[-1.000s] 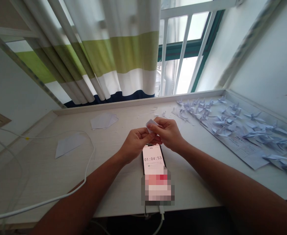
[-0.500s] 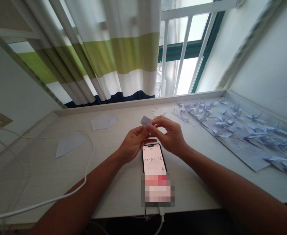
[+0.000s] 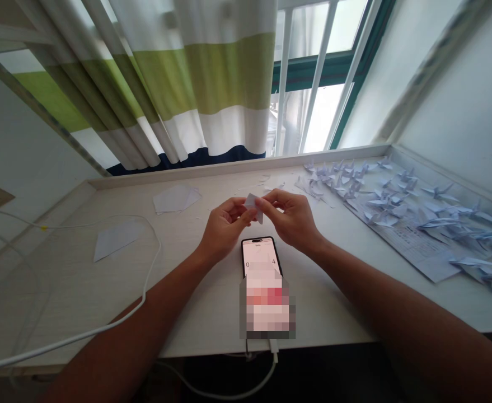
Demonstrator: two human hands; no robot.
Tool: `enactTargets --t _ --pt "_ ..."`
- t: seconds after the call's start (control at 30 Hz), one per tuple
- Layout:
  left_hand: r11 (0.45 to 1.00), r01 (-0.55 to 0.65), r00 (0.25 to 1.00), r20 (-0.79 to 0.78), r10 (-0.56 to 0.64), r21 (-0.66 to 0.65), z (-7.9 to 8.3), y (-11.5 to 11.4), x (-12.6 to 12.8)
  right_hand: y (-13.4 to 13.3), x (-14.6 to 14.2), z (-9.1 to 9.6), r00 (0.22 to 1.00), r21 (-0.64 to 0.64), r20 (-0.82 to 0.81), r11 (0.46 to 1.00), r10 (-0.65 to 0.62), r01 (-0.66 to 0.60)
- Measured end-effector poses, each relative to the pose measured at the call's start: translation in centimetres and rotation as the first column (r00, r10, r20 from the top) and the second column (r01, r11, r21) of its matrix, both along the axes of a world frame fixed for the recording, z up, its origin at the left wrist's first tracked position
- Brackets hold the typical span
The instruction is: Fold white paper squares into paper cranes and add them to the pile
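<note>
A small piece of folded white paper is held up between both hands over the desk. My left hand pinches its left and lower side between thumb and fingers. On the opposite side, my right hand grips it with thumb and forefinger. Part of the paper is hidden behind the fingertips, so its exact fold cannot be made out. Just below the hands lies a phone with a lit screen, its lower part blurred by blocks.
Many folded paper cranes cover the desk's right side, some on a printed sheet. Loose white paper and another sheet lie at left. A white cable crosses beside my left forearm. A curtain hangs behind the raised desk rim.
The folded paper has been turned and tilted between my fingers, and less of its face shows. My left fingers have shifted their grip. The view has tipped down slightly.
</note>
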State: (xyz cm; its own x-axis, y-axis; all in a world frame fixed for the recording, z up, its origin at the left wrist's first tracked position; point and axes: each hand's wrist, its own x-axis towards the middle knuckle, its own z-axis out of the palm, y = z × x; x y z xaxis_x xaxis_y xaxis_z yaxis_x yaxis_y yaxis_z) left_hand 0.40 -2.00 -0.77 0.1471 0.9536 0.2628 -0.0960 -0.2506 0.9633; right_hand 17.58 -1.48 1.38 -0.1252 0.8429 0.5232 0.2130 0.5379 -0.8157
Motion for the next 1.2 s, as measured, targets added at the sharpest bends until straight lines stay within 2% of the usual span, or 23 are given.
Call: enactTargets --t 0.27,0.6,0.67,0.73,0.8,0.87,1.03,1.2 --pt "0.999 -0.050 0.999 0.006 0.050 0.016 0.6 0.0 0.0 0.0 -0.5 -0.8 0.999 -0.007 0.030 1.000 -0.022 0.022" --pt "1.000 -0.020 1.000 0.022 0.020 0.023 -0.1 0.1 0.1 0.2 -0.7 -1.0 1.000 -0.032 0.008 0.999 -0.030 0.030" --pt "0.999 -0.045 0.999 -0.001 0.045 0.030 -0.3 0.3 -0.1 0.5 -0.5 -1.1 1.000 -0.051 0.028 0.999 0.014 -0.013" --pt "0.995 -0.091 0.995 -0.040 0.092 0.032 -0.6 0.6 -0.4 0.9 -0.2 -1.5 0.990 -0.088 0.085 0.991 0.111 -0.104" --pt "0.990 -0.135 0.986 -0.092 0.137 0.025 -1.0 1.0 -0.8 1.2 0.0 -2.0 0.961 -0.132 0.158 0.970 0.226 -0.206" --pt "0.988 -0.153 0.979 -0.137 0.154 0.017 -1.4 1.4 -1.2 1.5 0.2 -2.7 0.933 -0.156 0.222 0.955 0.284 -0.253" --pt "0.988 -0.154 0.973 -0.171 0.154 0.013 -2.0 1.9 -1.6 1.5 0.3 -4.0 0.894 -0.188 0.316 0.944 0.318 -0.270" --pt "0.988 -0.149 0.971 -0.181 0.153 0.036 -2.1 1.9 -1.6 1.4 0.5 -4.0 0.860 -0.217 0.357 0.928 0.365 -0.304"
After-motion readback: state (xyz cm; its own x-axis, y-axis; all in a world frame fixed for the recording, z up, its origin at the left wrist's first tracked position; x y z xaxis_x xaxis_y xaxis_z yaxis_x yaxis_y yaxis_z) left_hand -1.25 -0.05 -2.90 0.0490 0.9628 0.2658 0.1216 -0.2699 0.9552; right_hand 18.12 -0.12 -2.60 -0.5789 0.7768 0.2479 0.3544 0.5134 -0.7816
